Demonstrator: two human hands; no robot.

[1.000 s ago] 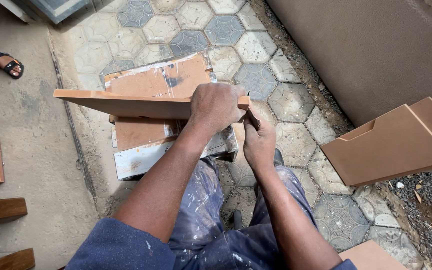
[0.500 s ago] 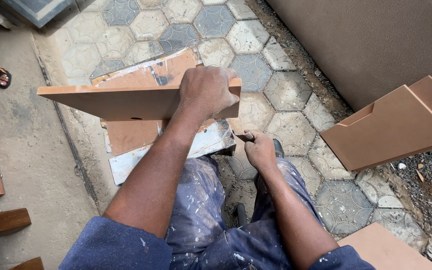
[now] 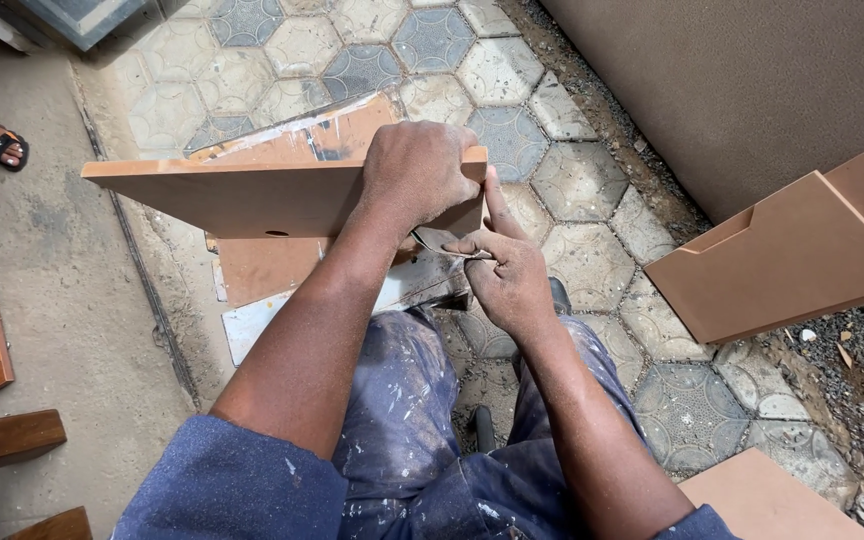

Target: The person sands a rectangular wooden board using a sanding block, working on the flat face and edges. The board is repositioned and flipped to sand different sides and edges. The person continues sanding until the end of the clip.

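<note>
Up on edge over the knees, the board [image 3: 252, 195] is clamped at its top corner by the left hand [image 3: 417, 175]. Right hand [image 3: 507, 270] pinches a thin strip [image 3: 437, 240] against it; a loosened grip could tip the board.

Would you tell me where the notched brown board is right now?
In the head view, the notched brown board leans at the right, against the wall, right of the right hand.

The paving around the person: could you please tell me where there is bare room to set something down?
Free: hexagonal paving between held board and wall; concrete left of it. Crowded: under left hand and right hand, and by notched boards.
</note>
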